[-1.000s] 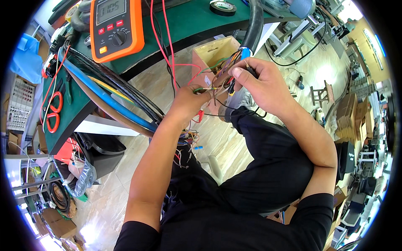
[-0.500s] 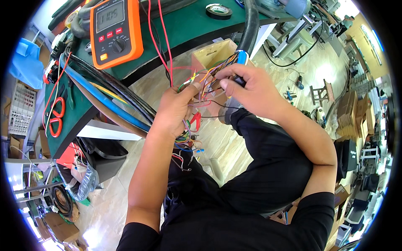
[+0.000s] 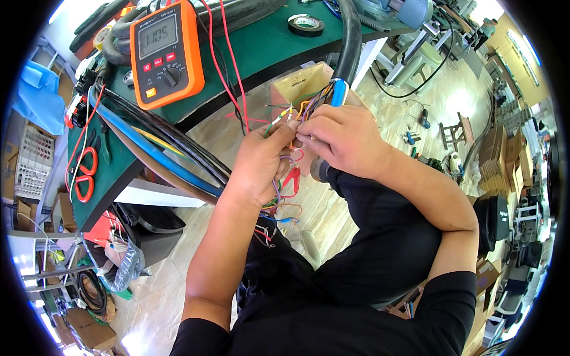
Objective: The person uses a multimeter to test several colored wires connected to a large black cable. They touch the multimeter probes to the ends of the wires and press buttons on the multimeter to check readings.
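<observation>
My left hand (image 3: 259,160) is closed, with thumb and forefinger pinching thin wires (image 3: 276,122), among them a green one and one with a yellow sleeve. Against its fingertips, my right hand (image 3: 345,141) is closed in a pinch on the same wire bundle; exactly which wire it grips is hidden. Coloured wires (image 3: 313,104) fan out of a thick black cable (image 3: 351,44) that comes down over the table edge. A red crocodile clip (image 3: 292,178) dangles below my left fingers. More loose wire ends (image 3: 268,232) hang under my left wrist.
On the green table (image 3: 270,50) lie an orange multimeter (image 3: 169,56) with red and black leads, a roll of black tape (image 3: 306,25) and orange-handled scissors (image 3: 87,175). Thick black and blue cables (image 3: 160,159) cross its left edge. A wooden box (image 3: 294,86) stands beneath.
My right hand has moved left to meet my left fingertips. The black-handled piece it held is out of sight. The red clip has swung a little to the right.
</observation>
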Demonstrator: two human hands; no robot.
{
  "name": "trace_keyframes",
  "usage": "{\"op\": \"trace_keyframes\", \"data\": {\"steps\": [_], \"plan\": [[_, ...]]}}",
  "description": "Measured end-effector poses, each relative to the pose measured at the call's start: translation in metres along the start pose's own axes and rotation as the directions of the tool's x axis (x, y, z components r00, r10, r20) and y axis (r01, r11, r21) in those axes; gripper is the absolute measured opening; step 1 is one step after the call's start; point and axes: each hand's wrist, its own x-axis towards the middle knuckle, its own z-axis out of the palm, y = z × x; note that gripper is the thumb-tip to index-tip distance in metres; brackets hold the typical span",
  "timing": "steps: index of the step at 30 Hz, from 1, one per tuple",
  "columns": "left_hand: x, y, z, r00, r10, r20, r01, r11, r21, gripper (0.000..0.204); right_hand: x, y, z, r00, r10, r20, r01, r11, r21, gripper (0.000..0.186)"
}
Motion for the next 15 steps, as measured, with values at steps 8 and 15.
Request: {"op": "trace_keyframes", "data": {"steps": [8, 15], "plan": [[0.006, -0.013, -0.005, 0.779, 0.615, -0.125, -0.307, 0.548, 0.778, 0.032, 0.002, -0.002, -0.003, 0.808, 0.576, 0.127, -0.532, 0.62, 0.576, 0.018], [-0.008, -0.004, 0.009, 0.876, 0.471, -0.106, -0.372, 0.798, 0.474, 0.034, 0.009, -0.005, -0.015, 0.731, 0.633, 0.253, -0.639, 0.508, 0.578, 0.018]]}}
